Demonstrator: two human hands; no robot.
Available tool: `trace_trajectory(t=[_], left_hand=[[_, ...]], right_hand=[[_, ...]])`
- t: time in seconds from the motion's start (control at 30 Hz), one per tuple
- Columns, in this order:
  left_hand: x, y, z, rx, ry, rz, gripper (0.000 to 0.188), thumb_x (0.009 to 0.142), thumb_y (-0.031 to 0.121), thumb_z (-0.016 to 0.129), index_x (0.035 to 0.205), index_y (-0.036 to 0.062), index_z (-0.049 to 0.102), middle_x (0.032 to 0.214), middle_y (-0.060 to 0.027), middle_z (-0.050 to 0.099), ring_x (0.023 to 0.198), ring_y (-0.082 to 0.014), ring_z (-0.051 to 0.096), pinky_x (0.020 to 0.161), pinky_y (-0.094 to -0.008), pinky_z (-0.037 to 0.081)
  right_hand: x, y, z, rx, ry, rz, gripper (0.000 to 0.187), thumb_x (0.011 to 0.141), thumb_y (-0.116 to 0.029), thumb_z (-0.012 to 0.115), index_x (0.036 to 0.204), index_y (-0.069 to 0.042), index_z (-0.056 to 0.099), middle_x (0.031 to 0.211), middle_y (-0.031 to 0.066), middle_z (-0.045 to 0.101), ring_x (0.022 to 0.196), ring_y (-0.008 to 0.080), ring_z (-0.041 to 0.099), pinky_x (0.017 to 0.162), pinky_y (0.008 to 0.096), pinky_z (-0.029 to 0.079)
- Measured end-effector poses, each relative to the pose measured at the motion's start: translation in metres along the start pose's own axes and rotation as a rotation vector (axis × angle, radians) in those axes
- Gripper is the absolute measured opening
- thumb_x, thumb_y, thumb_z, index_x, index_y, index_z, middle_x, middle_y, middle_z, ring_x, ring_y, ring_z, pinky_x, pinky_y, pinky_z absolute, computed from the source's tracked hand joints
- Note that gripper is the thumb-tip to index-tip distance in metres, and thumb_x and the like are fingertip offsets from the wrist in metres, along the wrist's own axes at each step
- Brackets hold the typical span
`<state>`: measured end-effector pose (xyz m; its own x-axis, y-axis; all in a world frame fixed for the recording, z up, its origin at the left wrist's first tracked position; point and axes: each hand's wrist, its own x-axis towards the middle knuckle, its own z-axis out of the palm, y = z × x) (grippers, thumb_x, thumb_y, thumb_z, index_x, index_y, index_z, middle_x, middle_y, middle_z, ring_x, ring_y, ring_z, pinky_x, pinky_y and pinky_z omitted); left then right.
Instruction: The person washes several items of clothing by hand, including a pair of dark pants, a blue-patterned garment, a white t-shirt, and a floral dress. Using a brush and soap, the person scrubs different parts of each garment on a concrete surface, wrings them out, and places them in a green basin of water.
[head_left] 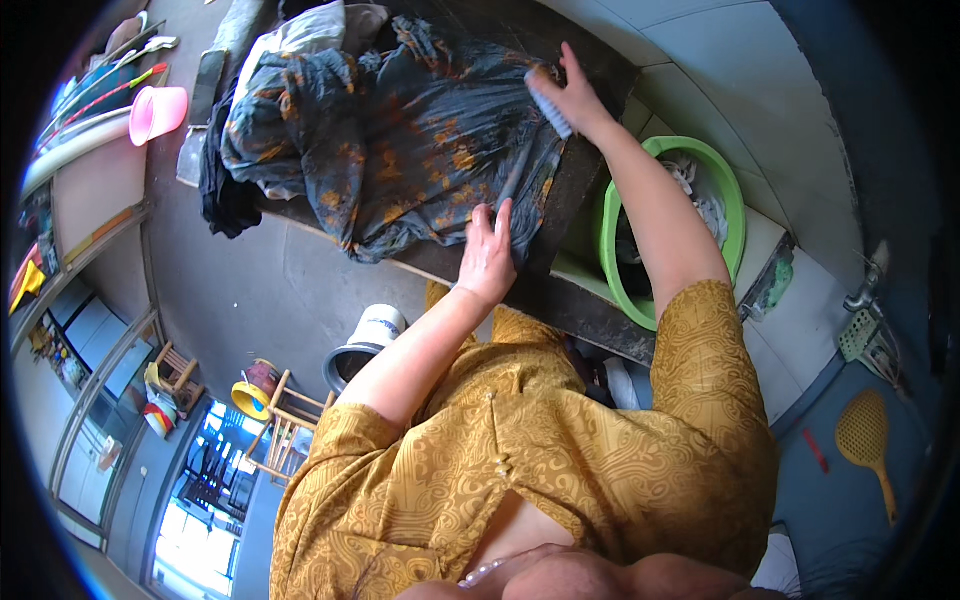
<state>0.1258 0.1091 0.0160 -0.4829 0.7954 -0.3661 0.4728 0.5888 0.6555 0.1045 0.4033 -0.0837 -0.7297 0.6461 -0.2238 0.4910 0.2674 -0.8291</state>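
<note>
A wet dark blue-grey cloth (430, 140) with orange flower patterns lies spread and wrinkled over a dark slab (590, 75). My left hand (487, 262) is at the cloth's near right edge, its fingers closed on a fold that runs up from them. At the cloth's far right end, my right hand (578, 100) grips a scrub brush (548, 102) with pale bristles, one finger lifted off it. The bristles are against or just over the cloth; which one I cannot tell.
A green tub (737, 190) holding laundry stands right of the slab, under my right forearm. White and black garments (300, 35) are heaped at the slab's left. A bucket (378, 325) stands below my left forearm. A tap (870, 280) is at far right.
</note>
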Motion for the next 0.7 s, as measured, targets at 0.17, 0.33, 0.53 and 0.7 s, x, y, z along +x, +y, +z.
trace_trajectory(t=[0.17,0.33,0.53,0.7], left_hand=[[0.001,0.009,-0.040,-0.042,0.054,-0.007,0.031,0.068,-0.006,0.057,0.096,0.0042,0.068,0.087,-0.0147,0.064,0.097,-0.0372,0.057,0.085,-0.0447,0.048],[-0.007,0.009,-0.208,-1.351,-0.008,-0.295,0.037,0.073,-0.001,0.054,0.109,0.0023,0.059,0.098,-0.0090,0.067,0.086,-0.0203,0.065,0.077,-0.0312,0.052],[-0.020,0.129,-0.367,-0.603,0.128,0.334,0.081,0.072,0.024,0.088,0.137,0.0106,0.042,0.115,-0.0139,0.065,0.105,-0.0269,0.064,0.091,-0.0393,0.053],[0.002,0.200,-0.445,0.052,0.170,0.639,0.063,0.078,0.027,0.083,0.128,0.0024,0.054,0.102,-0.0111,0.070,0.092,-0.0214,0.067,0.083,-0.0351,0.053]], right_hand=[[-0.032,-0.042,-0.007,-0.450,-0.244,0.263,0.098,0.072,-0.045,0.076,0.148,-0.003,0.032,0.139,0.0292,0.047,0.128,0.0422,0.049,0.106,0.0452,0.043],[-0.076,-0.149,-0.050,0.562,-0.335,0.305,0.054,0.076,-0.034,0.077,0.114,0.000,0.057,0.098,0.0110,0.063,0.089,0.0172,0.063,0.078,0.0320,0.053],[-0.148,-0.373,-0.170,0.913,-0.443,-0.126,0.046,0.080,-0.043,0.071,0.102,-0.003,0.066,0.082,0.0076,0.069,0.067,0.0145,0.068,0.063,0.0243,0.057],[-0.185,-0.466,-0.214,1.190,-0.489,-0.338,0.036,0.086,-0.020,0.065,0.115,0.000,0.061,0.092,0.0090,0.068,0.074,0.0175,0.066,0.070,0.0320,0.055]])
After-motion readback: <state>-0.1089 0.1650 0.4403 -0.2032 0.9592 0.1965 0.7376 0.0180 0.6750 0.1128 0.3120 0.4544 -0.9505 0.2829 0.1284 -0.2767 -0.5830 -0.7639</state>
